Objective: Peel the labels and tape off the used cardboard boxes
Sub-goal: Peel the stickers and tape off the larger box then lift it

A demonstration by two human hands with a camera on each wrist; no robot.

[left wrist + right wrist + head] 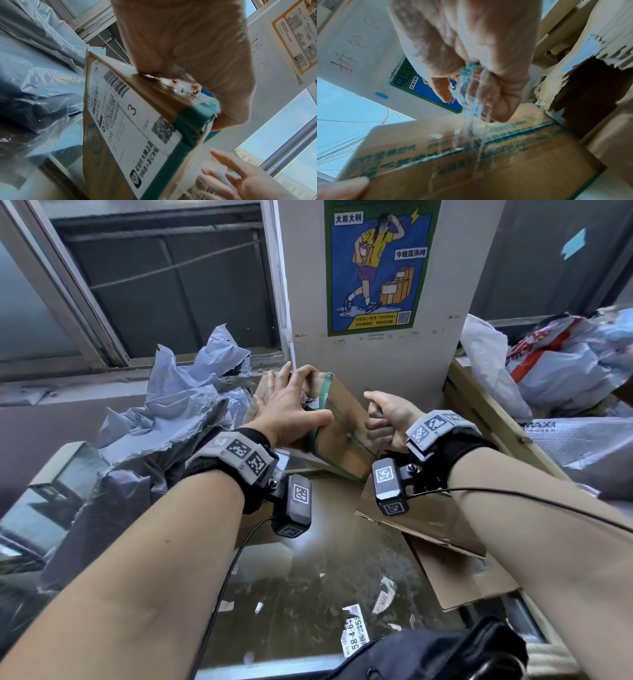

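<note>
A brown cardboard box (342,422) with green print stands tilted on the glass table, against a white pillar. My left hand (294,405) clamps its upper end, fingers spread over the far side and thumb across the near face. A white shipping label (130,121) with barcodes covers one side, and green tape (192,121) wraps the corner by my thumb. My right hand (380,419) is a fist at the box's right side. It grips a strip of clear tape (474,97) that stretches taut down to the box face (453,162).
Crumpled grey plastic mailers (171,412) pile up on the left. Flattened cardboard (445,542) lies under my right wrist. Label scraps (352,628) are stuck to the glass tabletop (308,577). A wooden crate (486,412) with white bags (565,364) stands to the right.
</note>
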